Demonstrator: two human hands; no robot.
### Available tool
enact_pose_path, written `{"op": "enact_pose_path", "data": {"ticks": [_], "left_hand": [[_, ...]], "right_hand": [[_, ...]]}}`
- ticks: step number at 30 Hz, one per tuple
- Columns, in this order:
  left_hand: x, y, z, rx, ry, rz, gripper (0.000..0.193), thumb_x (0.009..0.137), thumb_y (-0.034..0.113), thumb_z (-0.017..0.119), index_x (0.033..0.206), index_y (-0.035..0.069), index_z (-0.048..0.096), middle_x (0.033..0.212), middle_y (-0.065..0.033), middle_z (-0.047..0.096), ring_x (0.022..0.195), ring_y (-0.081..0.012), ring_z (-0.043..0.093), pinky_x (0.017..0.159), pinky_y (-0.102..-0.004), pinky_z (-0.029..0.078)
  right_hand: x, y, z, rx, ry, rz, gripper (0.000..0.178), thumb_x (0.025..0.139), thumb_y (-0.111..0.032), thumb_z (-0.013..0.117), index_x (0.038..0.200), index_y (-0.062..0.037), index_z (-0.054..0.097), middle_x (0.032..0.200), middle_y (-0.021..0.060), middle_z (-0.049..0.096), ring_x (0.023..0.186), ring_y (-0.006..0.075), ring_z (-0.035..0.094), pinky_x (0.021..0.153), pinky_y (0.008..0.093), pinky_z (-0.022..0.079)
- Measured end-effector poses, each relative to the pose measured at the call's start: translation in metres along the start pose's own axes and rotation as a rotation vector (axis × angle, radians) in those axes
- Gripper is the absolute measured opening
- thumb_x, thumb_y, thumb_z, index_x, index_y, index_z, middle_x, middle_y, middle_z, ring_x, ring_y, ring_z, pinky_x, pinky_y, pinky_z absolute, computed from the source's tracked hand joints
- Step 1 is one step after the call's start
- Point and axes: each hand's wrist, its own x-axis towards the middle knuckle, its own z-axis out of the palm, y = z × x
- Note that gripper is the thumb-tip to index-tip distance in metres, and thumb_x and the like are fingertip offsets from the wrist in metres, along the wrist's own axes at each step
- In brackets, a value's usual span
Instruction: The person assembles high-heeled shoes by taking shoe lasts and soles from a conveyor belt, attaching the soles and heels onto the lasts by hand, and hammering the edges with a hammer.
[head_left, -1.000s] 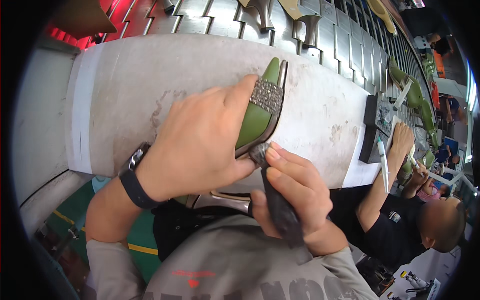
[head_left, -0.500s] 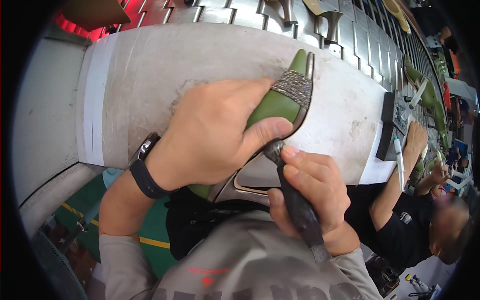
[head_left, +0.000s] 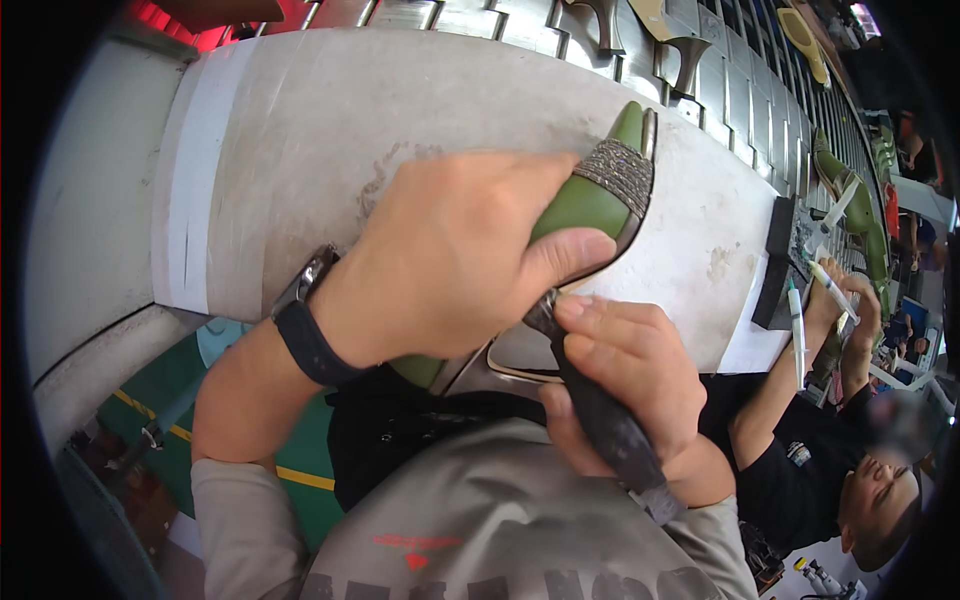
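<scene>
My left hand (head_left: 455,250) is wrapped over a green shoe last (head_left: 580,210) and presses it near the worktable's front edge. Round the last's toe end runs a glittery grey strap (head_left: 617,178), and a dark sole edge follows its right side. The heel part of the shoe (head_left: 520,355) shows below my hand; the middle is covered. In my right hand (head_left: 640,375) is a dark-handled hand tool (head_left: 610,425), its narrow end against the sole edge beside my left thumb. Its working tip is hidden, so the exact kind is unclear.
A pale worktable (head_left: 290,150) lies under the shoe. Beyond it runs a slatted metal conveyor (head_left: 470,18) carrying heels and a yellow piece (head_left: 803,45). At right, a co-worker (head_left: 800,450) holds a syringe (head_left: 835,290); another syringe (head_left: 797,335) stands by a black block (head_left: 775,265).
The shoe on its last and my left hand have shifted slightly right. My right hand and the tool stay close to the sole edge. The co-worker's hands have come together around a syringe.
</scene>
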Motion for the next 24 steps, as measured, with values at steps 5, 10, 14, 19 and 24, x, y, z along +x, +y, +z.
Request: {"op": "enact_pose_path", "data": {"ticks": [5, 10, 14, 19, 24], "left_hand": [[-0.003, 0.002, -0.003, 0.027, -0.001, 0.009, 0.047, 0.097, 0.029, 0.074, 0.126, -0.008, 0.066, 0.1, -0.0249, 0.073, 0.09, -0.0442, 0.07, 0.076, -0.044, 0.056], [-0.001, 0.003, -0.003, 0.044, 0.01, 0.023, 0.045, 0.098, 0.027, 0.072, 0.126, -0.008, 0.066, 0.101, -0.0249, 0.073, 0.09, -0.0447, 0.07, 0.078, -0.0445, 0.055], [0.001, 0.005, -0.007, 0.022, -0.034, -0.004, 0.043, 0.101, 0.026, 0.068, 0.127, -0.007, 0.066, 0.102, -0.0254, 0.073, 0.091, -0.0455, 0.07, 0.08, -0.0441, 0.055], [0.001, 0.003, -0.002, 0.0, 0.059, 0.104, 0.037, 0.1, 0.028, 0.067, 0.12, -0.004, 0.069, 0.096, -0.0241, 0.072, 0.089, -0.0459, 0.068, 0.074, -0.0482, 0.054], [0.011, 0.013, -0.018, -0.01, -0.19, -0.095, 0.074, 0.09, 0.035, 0.078, 0.145, -0.008, 0.053, 0.115, -0.0307, 0.071, 0.107, -0.0445, 0.071, 0.094, -0.0439, 0.055]], "right_hand": [[-0.012, -0.008, 0.013, -0.066, 0.138, 0.028, 0.041, 0.07, 0.0, 0.085, 0.107, 0.0054, 0.068, 0.109, 0.0229, 0.075, 0.092, 0.0379, 0.074, 0.081, 0.0421, 0.064], [-0.006, -0.019, 0.015, -0.17, 0.14, 0.034, 0.042, 0.07, 0.001, 0.084, 0.108, 0.0046, 0.068, 0.107, 0.022, 0.075, 0.094, 0.0373, 0.074, 0.081, 0.0413, 0.063], [-0.007, -0.009, 0.016, 0.005, 0.189, 0.092, 0.039, 0.072, -0.002, 0.085, 0.107, 0.0036, 0.068, 0.103, 0.0216, 0.074, 0.094, 0.0367, 0.074, 0.083, 0.0419, 0.061], [-0.007, -0.004, 0.005, 0.121, 0.14, 0.034, 0.037, 0.084, -0.008, 0.077, 0.116, 0.0072, 0.065, 0.112, 0.0258, 0.073, 0.104, 0.0383, 0.073, 0.092, 0.0428, 0.058], [-0.006, -0.004, -0.034, 0.584, 0.23, 0.511, 0.031, 0.096, -0.004, 0.071, 0.126, 0.0039, 0.067, 0.118, 0.0151, 0.075, 0.102, 0.017, 0.072, 0.089, 0.032, 0.057]]}}
